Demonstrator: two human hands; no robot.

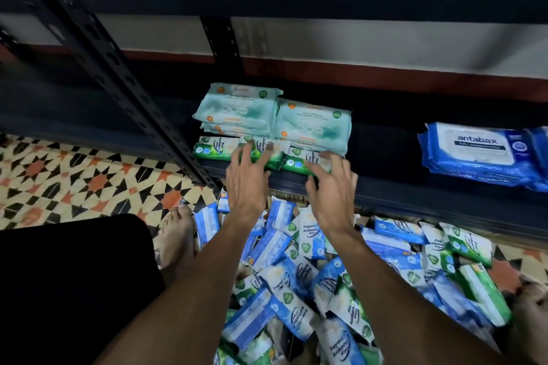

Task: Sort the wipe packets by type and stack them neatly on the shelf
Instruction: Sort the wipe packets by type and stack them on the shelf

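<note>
On the dark shelf (394,195) stand two stacks of pale teal wipe packets (275,115). In front of them lies a row of green-and-white packets (216,149) along the shelf's front edge. My left hand (246,178) reaches over that row with its fingers spread and straight, fingertips on the green packets. My right hand (332,184) is beside it, fingers spread, fingertips at the right green packet (299,161). Neither hand grips anything. Below the shelf, a heap of mixed blue and green packets (326,284) covers the floor.
A stack of large blue packets (480,154) sits at the shelf's right end. A slotted metal upright (118,77) runs diagonally on the left. Patterned floor tiles (74,181) lie to the left. My bare foot (175,234) stands beside the heap.
</note>
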